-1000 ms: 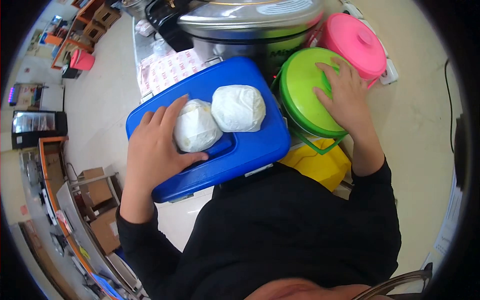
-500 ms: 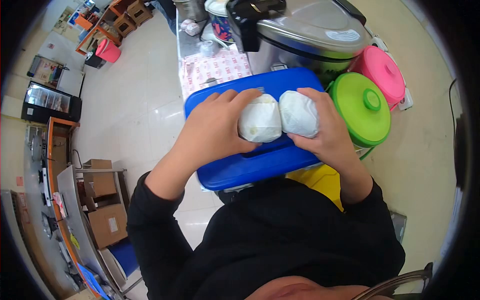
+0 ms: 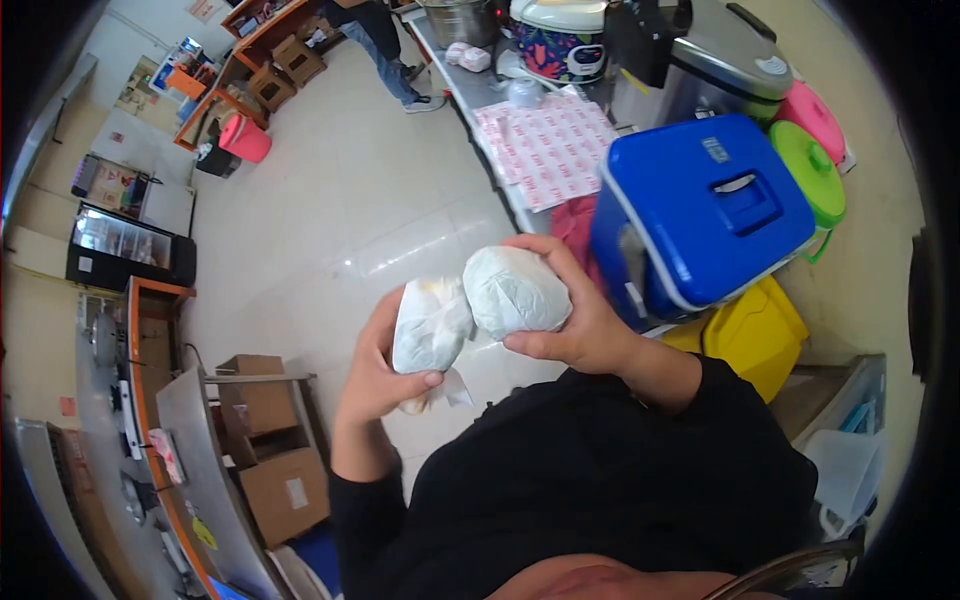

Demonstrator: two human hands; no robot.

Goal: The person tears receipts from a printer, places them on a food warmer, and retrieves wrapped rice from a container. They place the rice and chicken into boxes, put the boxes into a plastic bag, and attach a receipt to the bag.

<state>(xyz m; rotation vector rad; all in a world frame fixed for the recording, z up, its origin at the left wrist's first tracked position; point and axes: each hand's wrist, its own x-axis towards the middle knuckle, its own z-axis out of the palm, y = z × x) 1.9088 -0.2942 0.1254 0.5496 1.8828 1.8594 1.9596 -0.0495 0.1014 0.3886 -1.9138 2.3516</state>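
My left hand [image 3: 378, 362] is closed around a white paper-wrapped bundle [image 3: 432, 325], its twisted paper facing up. Below that hand a scrap of pale paper shows, and I cannot make out what it belongs to. In my right hand [image 3: 590, 325] is a rounder paper-wrapped bundle [image 3: 515, 292], gripped from the right side. The two bundles are side by side, nearly touching, above the floor. What is inside the wrappings is hidden. To the right of my hands stands a blue cooler box [image 3: 690, 190] with its lid on.
A table holds printed paper sheets [image 3: 548, 145], a floral rice cooker [image 3: 560, 45] and a large steel cooker [image 3: 725, 50]. Green [image 3: 805, 170] and pink [image 3: 808, 115] lidded containers stand behind the cooler. A yellow bin [image 3: 755, 335] sits below. Another person [image 3: 380, 50] stands ahead.
Both hands have moved left with the bundles, from over the blue cooler lid to over the floor. My view has turned left, and a person's legs now show at the top.
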